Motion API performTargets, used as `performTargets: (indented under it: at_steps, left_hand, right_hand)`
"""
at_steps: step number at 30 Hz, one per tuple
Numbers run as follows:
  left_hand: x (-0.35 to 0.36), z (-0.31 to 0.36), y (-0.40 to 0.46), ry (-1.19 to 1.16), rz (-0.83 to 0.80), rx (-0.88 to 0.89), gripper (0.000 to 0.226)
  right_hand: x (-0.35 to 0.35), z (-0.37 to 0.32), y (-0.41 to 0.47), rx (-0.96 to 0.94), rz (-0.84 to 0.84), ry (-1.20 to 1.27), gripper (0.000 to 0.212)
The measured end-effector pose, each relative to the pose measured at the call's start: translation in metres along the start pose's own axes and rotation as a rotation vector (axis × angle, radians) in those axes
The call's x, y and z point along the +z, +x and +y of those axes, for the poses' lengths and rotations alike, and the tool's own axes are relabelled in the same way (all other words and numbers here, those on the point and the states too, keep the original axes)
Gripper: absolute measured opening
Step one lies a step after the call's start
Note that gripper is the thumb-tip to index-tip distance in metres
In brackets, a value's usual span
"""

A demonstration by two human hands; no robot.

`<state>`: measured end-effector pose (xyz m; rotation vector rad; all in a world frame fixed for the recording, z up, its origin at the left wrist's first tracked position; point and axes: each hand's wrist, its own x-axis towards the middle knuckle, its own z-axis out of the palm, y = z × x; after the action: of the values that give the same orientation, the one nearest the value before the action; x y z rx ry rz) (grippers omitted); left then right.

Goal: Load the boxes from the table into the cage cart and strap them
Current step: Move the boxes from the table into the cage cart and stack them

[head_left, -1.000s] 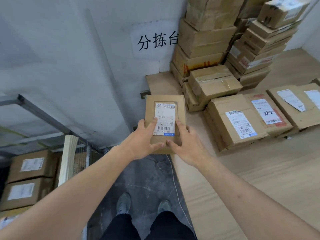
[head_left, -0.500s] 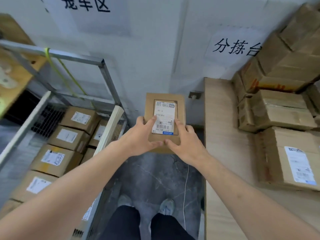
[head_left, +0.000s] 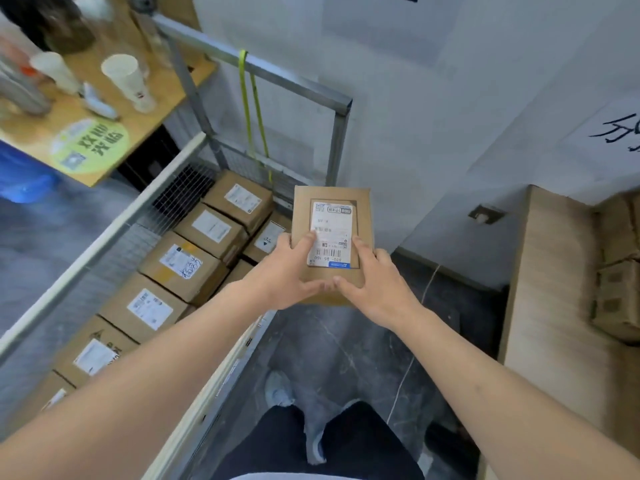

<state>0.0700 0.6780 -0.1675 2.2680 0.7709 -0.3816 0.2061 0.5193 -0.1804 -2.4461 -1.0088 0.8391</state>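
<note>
Matt brown cardboard box [head_left: 330,233] with smooth paper label [head_left: 331,235]; dull grey metal cage cart [head_left: 277,76]; pale wood-grain table [head_left: 550,306].

The box [head_left: 330,237] is brown cardboard with a white label [head_left: 331,237] – black barcode, blue strip. The strap [head_left: 250,109] is yellow-green – the cage cart [head_left: 277,76] grey.

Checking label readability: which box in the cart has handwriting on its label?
The third box from the far end of the left row in the cage cart. Its white label carries a dark scrawl; the other boxes' labels show print only.
</note>
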Motion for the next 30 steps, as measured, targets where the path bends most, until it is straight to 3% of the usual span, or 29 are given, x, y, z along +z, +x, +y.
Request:
performTargets:
  at_steps: [14, 30]
  left_hand:
    - [-0.033, -0.091, 0.023, -0.231, 0.081, -0.212, 0.109]
    - [-0.029, -0.115, 0.150, -0.596, 0.351, -0.567, 0.099]
  right_hand:
    - [0.037, -0.070, 0.100, -0.169, -0.187, -0.129, 0.089]
    - [0.041, -0.079, 0.287, -0.412, -0.376, -0.255, 0.081]
